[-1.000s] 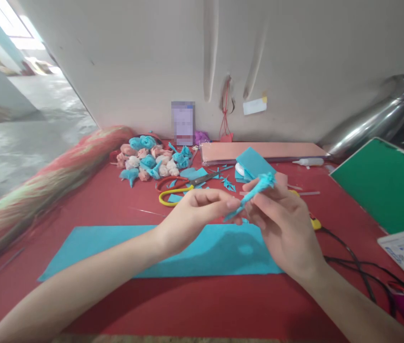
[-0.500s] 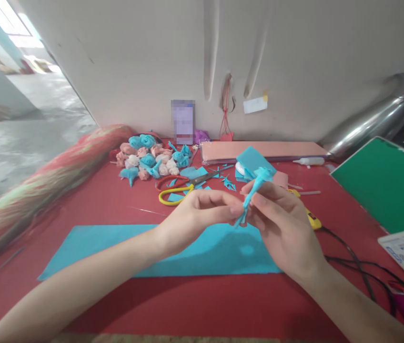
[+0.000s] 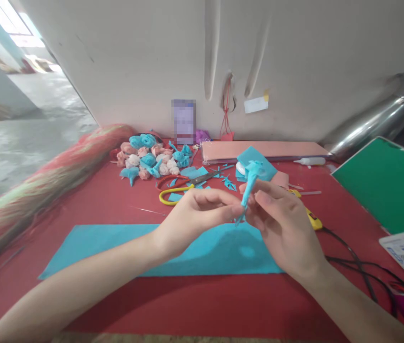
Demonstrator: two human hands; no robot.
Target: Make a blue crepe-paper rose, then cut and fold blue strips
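A blue crepe-paper flower (image 3: 254, 170) stands nearly upright between my hands, its bloom up and its narrow twisted stem down. My left hand (image 3: 196, 214) pinches the lower stem between thumb and fingertips, with a frayed end sticking out below. Around the upper stem, my right hand (image 3: 287, 224) has its fingers loosely curled; its index fingertip lies behind the stem and the thumb is apart from it. Beneath both hands lies a long blue crepe-paper strip (image 3: 109, 243), flat on the red table (image 3: 145, 305).
Blue, pink and white paper flowers (image 3: 148, 159) are heaped at the back left. Scissors (image 3: 176, 190) lie among blue scraps. Behind my right hand are folded blue paper (image 3: 254, 157) and a yellow tool (image 3: 314, 220) with a black cable. A green board (image 3: 384, 186) leans at right.
The flower has turned more upright and its bloom has shifted slightly left. My right thumb has come away from the stem. My left hand keeps its pinch.
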